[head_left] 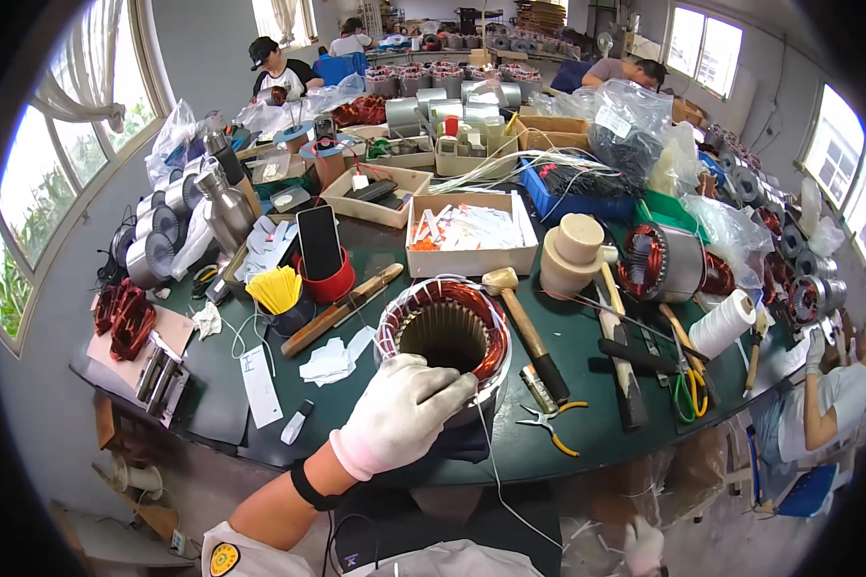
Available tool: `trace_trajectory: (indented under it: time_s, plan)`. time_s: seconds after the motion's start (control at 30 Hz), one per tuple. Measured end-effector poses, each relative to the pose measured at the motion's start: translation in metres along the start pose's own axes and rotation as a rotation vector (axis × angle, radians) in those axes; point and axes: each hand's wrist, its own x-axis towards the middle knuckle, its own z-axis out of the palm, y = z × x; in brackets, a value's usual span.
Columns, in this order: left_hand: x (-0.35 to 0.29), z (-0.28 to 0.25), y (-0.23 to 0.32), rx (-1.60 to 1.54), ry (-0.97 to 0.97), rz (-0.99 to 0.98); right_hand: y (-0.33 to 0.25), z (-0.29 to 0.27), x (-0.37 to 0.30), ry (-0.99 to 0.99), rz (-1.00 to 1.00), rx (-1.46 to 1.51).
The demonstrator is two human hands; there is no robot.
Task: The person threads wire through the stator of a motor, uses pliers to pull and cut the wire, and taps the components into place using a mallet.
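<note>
A motor stator (pixel 494 337) with red-brown copper windings, laced with white cord along its rim, stands upright at the table's near edge. My left hand (pixel 404 409), in a white glove, is closed on the near side of its rim, fingers bent over the windings. From beside those fingertips a thin white lacing cord (pixel 496 471) runs down past the table edge toward my lap. Low at the right, off the table, my right hand (pixel 643 546) is also gloved. Its fingers look drawn together; whatever they hold is too small to make out.
Right of the stator lie a mallet (pixel 520 317), pliers (pixel 553 423), scissors (pixel 685 389) and a white thread spool (pixel 725 325). A paper-strip box (pixel 471 252) stands behind; a phone (pixel 319 242) and wooden stick (pixel 342 310) are left. Other people work farther back and at right.
</note>
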Motion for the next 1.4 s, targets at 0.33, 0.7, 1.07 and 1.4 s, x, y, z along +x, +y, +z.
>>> trace_trajectory:
  time_s: [0.33,0.7,1.07,1.4]
  plan:
    - [0.008,0.012,0.011,-0.01,0.104,-0.087,-0.378,-0.132,0.212,-0.265,-0.162,0.825]
    - [-0.012,0.039,-0.025,0.006,0.259,0.332,-0.336,-0.123,0.222,-0.518,-0.238,0.631]
    - [-0.019,0.048,-0.039,-0.006,0.377,0.387,-0.307,-0.122,0.215,-0.779,-0.137,0.807]
    - [-0.001,0.0,-0.017,-0.116,0.009,-0.011,-0.381,-0.152,0.233,-0.638,-0.687,1.217]
